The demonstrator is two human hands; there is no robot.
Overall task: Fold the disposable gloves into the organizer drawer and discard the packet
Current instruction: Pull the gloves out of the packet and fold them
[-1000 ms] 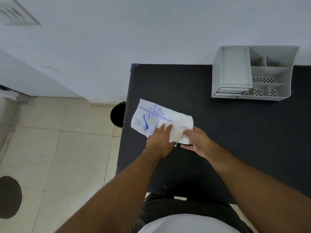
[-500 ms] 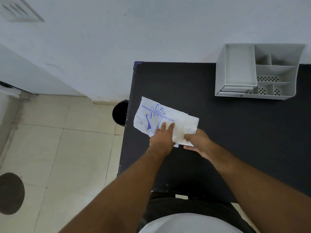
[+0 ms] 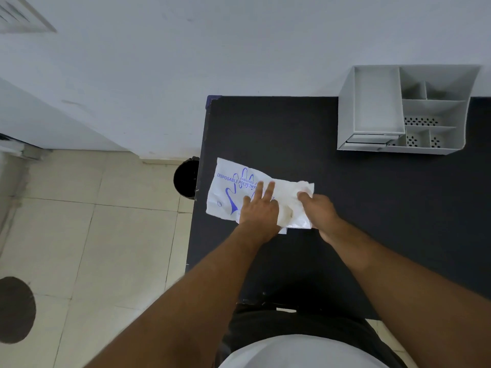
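A white glove packet (image 3: pixel 229 189) with blue hand print and lettering lies flat near the left edge of the black table (image 3: pixel 372 208). My left hand (image 3: pixel 259 208) presses down on the packet with fingers spread. My right hand (image 3: pixel 317 208) grips the bunched clear gloves (image 3: pixel 295 192) at the packet's right end. The grey organizer (image 3: pixel 403 110) stands at the back right against the wall, its drawer front (image 3: pixel 368 138) at the lower left.
A black bin (image 3: pixel 186 179) stands on the tiled floor just left of the table. The white wall runs behind the table. A dark round patch (image 3: pixel 16 309) marks the floor at the far left.
My left hand has slid further onto the packet and spread its fingers. My right hand has closed higher on the gloves at the packet's right end.
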